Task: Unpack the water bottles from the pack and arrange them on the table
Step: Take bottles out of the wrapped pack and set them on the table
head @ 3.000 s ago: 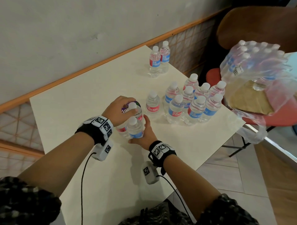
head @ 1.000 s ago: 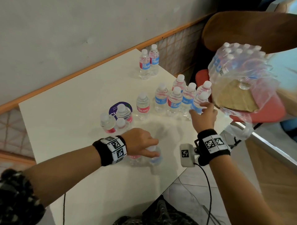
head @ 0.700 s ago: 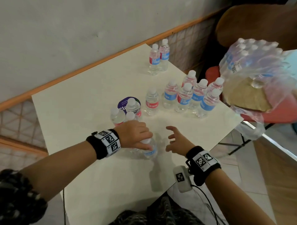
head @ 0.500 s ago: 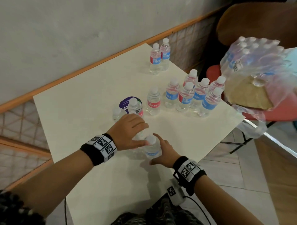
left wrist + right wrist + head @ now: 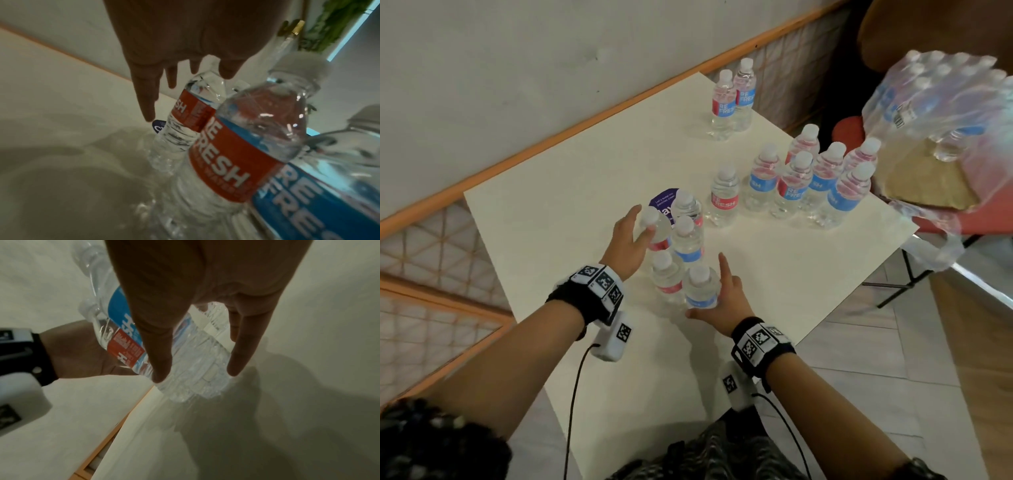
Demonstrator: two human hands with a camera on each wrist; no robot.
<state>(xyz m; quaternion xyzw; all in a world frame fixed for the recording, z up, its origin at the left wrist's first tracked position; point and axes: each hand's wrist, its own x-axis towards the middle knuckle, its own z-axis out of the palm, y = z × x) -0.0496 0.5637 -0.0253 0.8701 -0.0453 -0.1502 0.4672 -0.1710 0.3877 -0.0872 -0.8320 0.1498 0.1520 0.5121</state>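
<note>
Several small water bottles stand in a tight cluster on the white table (image 5: 571, 192). My left hand (image 5: 642, 224) lies with straight fingers against the far-left bottle (image 5: 655, 228) of the cluster; the left wrist view shows its spread fingers (image 5: 148, 100) at that red-labelled bottle (image 5: 191, 113). My right hand (image 5: 705, 284) sits beside the nearest bottle (image 5: 700, 289), thumb at its base and index finger lifted straight. In the right wrist view, thumb and finger flank this bottle (image 5: 123, 318). The shrink-wrapped pack (image 5: 941, 106) with more bottles lies on a chair at the right.
A lone bottle (image 5: 724, 198), a group of several bottles (image 5: 808, 181) and a pair (image 5: 732, 99) stand further back. A purple sticker (image 5: 662, 204) lies under the cluster. The table's right edge (image 5: 859, 284) drops to tiled floor. A wall runs behind.
My left hand has left the two bottles it held and moved up to the far-left bottle. Those two now stand against the cluster. My right hand has loosened, its index finger lifted.
</note>
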